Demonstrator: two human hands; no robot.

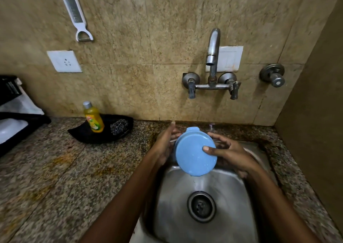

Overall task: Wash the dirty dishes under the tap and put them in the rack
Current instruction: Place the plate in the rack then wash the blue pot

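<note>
Here, head view: one wide-angle frame looking down on a sink set in a granite counter.
Task object: a round blue plastic lid (194, 152), tilted on edge over the back of the steel sink (178, 196), below and forward of the wall tap (213, 46).
Right hand (230, 153): pinching the lid's right rim, thumb on the near face, fingers curled behind it.
Left hand (165, 142): fingers extended, lying against the lid's left edge; whether they grip it cannot be told.
Water: flow from the spout is not clearly visible; the lid's face looks wet.
Step in hand: judged to be rinsing or rubbing the lid over the basin.
Next move: probably turning the lid to rinse its far face, then carrying it to the rack, which is not in view; the wet rim calls for a firm grip.
Counter (55, 168): a yellow dish-soap bottle (93, 117) and a steel scrubber (118, 126) sit in a black tray (83, 134), well apart from the sink.
</note>
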